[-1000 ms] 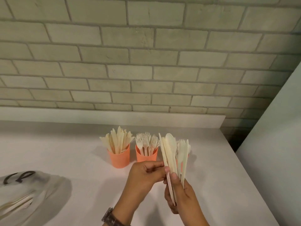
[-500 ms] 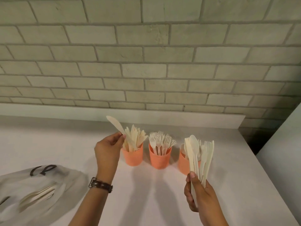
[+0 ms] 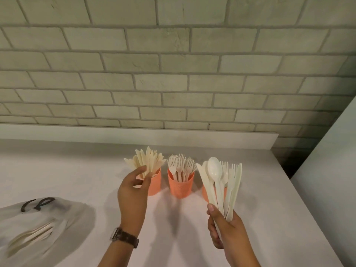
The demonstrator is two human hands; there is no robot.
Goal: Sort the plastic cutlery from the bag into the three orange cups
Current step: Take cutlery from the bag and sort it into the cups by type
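Observation:
Three orange cups stand in a row on the white counter. The left cup (image 3: 155,185) holds several knives (image 3: 146,160), and the middle cup (image 3: 181,187) holds several forks (image 3: 180,164). The right cup (image 3: 205,193) is mostly hidden behind the bundle in my right hand. My left hand (image 3: 133,191) is at the left cup's rim, its thumb and fingertips pinching a knife (image 3: 148,166) that stands among the others. My right hand (image 3: 226,233) grips an upright fan of mixed cutlery (image 3: 221,182): a spoon, knives and forks. The translucent bag (image 3: 44,224) lies at the lower left with cutlery inside.
The white counter (image 3: 260,189) ends at a brick wall (image 3: 173,83) with a low white ledge behind the cups. A white panel (image 3: 331,170) stands to the right, past the counter's edge. A watch is on my left wrist.
My left hand took a knife from the bundle, carried it left over the knife cup and lowered it in among the knives. My right hand stayed put with the rest.

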